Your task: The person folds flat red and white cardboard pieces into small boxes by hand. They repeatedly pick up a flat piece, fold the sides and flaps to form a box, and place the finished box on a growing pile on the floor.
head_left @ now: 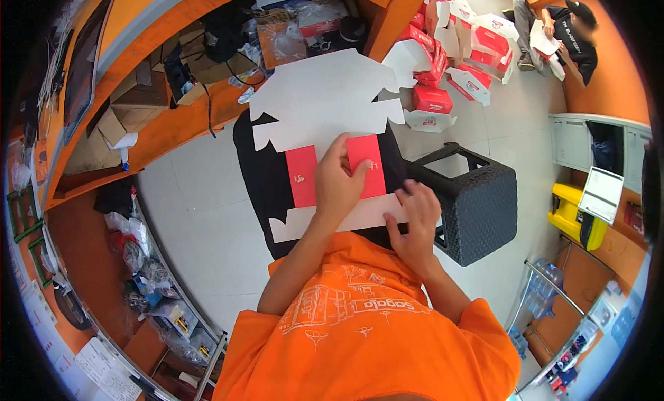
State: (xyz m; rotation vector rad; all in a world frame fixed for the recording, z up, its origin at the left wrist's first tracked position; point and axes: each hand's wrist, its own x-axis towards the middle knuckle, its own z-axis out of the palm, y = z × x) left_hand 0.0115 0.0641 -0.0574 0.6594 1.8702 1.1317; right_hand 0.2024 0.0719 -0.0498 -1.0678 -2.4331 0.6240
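A flat cardboard box blank point(325, 90), white with two red panels point(365, 159), lies over my lap on dark trousers. Across the blank's middle rests my left hand point(339, 180), its fingers stretched forward and its thumb apart on the right red panel. My right hand point(415, 218) is at the right end of the near white flap point(311, 220). Its fingers are bent and spread, with the thumb touching the flap. Part of that flap's right end is hidden under the hand.
A black woven stool point(477, 207) stands close on my right. Red and white boxes point(432, 100) are heaped on the floor ahead. Beyond them a seated person point(577, 41) handles a white piece. Cluttered orange shelving point(138, 169) is on the left; a yellow case point(574, 218) is on the right.
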